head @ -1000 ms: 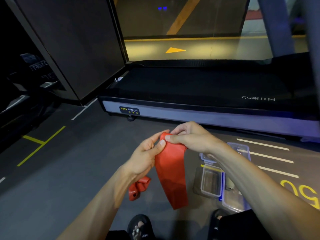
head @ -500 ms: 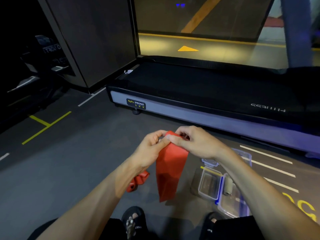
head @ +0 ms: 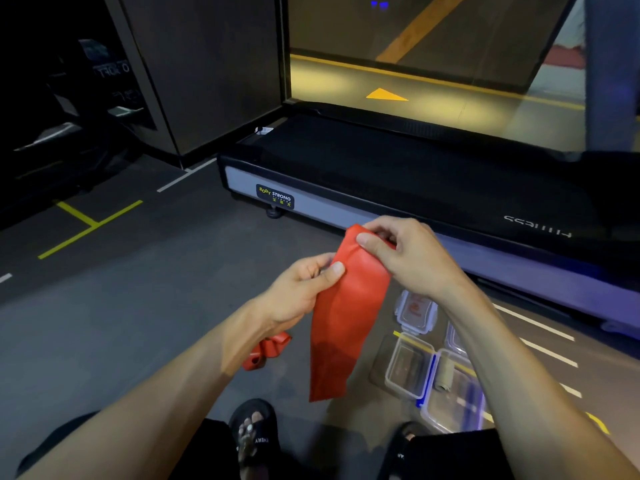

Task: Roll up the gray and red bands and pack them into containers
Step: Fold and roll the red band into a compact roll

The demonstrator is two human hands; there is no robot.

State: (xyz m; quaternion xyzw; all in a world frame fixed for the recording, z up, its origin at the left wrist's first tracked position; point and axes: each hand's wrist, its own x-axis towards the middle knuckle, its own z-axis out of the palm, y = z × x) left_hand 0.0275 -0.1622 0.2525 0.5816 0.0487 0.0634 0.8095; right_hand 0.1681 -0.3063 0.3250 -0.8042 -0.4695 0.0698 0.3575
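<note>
A flat, wide red elastic band (head: 343, 323) hangs in the air in front of the person, held at its top end and dangling toward six o'clock, its lower edge free above the dark gray floor (head: 138, 323). The right hand (head: 408, 261) grips the band's upper end at about twelve o'clock of the strip, thumb pressed on the near face and fingers curled behind it. The left hand (head: 301, 289) pinches the band's left edge a little lower, at about nine o'clock of the strip, thumb on the front and fingers folded behind. On the floor under the left wrist, at seven o'clock from the hanging strip, lies a second red band bunched into a small crumpled roll (head: 266, 349), partly hidden by the forearm. At four o'clock from the strip sits a cluster of clear plastic containers with blue clips: one open rectangular clear box (head: 407, 367), just beside it to the right another clear box (head: 457, 400) holding a rolled gray band (head: 445, 375), and a clear lid with a reddish label (head: 417, 310) lying at two o'clock of the open box. Beyond the hands, at twelve o'clock, runs the black deck of a treadmill with a gray side rail (head: 346, 206). Two black sandals (head: 254, 434) show at six o'clock.
</note>
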